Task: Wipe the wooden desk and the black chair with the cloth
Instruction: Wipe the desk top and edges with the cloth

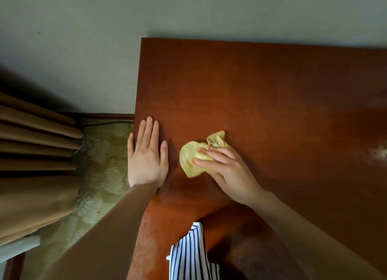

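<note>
Your right hand [227, 167] gripped the cloth [191, 161] just beside your flat, spread left hand [146, 160], and most of the bench [272, 87] lay to the right.

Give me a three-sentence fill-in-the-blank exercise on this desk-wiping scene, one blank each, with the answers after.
1. The right hand holds a crumpled ____ cloth against the wooden desk.
2. The left hand rests flat on the desk and holds ____.
3. The brown curtain hangs off the desk's ____ side.
Answers: yellow; nothing; left.
</note>
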The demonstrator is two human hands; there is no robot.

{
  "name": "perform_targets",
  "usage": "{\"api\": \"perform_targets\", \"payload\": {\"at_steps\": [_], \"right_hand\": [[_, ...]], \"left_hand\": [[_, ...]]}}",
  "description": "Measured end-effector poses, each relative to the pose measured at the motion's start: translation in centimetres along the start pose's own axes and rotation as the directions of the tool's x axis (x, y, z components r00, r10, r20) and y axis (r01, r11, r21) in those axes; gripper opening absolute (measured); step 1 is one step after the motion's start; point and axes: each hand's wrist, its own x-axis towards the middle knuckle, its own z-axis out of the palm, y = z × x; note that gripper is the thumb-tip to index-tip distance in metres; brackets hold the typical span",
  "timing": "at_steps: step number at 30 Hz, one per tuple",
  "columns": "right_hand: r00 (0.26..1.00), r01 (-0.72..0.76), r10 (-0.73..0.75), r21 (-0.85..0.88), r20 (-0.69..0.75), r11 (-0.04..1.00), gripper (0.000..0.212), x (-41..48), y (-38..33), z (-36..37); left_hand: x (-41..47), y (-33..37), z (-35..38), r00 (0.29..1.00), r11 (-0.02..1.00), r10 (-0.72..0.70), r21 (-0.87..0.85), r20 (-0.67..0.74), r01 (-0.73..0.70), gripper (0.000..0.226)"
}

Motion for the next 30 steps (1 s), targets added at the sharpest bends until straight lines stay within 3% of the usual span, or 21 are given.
{"api": "perform_targets", "payload": {"at_steps": [4, 9, 18, 25, 30], "right_hand": [[0.999, 0.022, -0.019, -0.076, 0.049, 0.997, 0.032, -3.3, 2.0, -2.1], [0.996, -0.090, 0.089, -0.100, -0.018, 0.991, 0.044, -3.0, 5.6, -4.9], [0.924, -0.326, 0.313, -0.025, -0.217, 0.945, 0.039, 4.4, 11.8, -7.6], [0.896, -0.405, 0.366, -0.122, -0.253, 0.906, 0.037, 12.0, 15.2, -9.6], [0.805, -0.536, 0.479, -0.081, -0.350, 0.841, 0.039, 13.8, 13.9, -8.1]], "left_hand": [[0.0, 0.2, 0.0, 1.000, 1.000, -0.003, -0.002, 0.002, 0.003, 0.061], [-0.1, 0.2, 0.0, 1.000, 1.000, -0.009, -0.007, -0.010, 0.009, 0.060], [0.1, 0.3, -0.1, 1.000, 1.000, -0.003, 0.005, -0.002, 0.003, 0.058], [0.3, 0.2, -0.1, 1.000, 1.000, 0.002, 0.014, 0.018, -0.002, 0.057], [0.3, 0.0, -0.2, 1.000, 1.000, -0.004, 0.001, 0.027, 0.004, 0.059]]}}
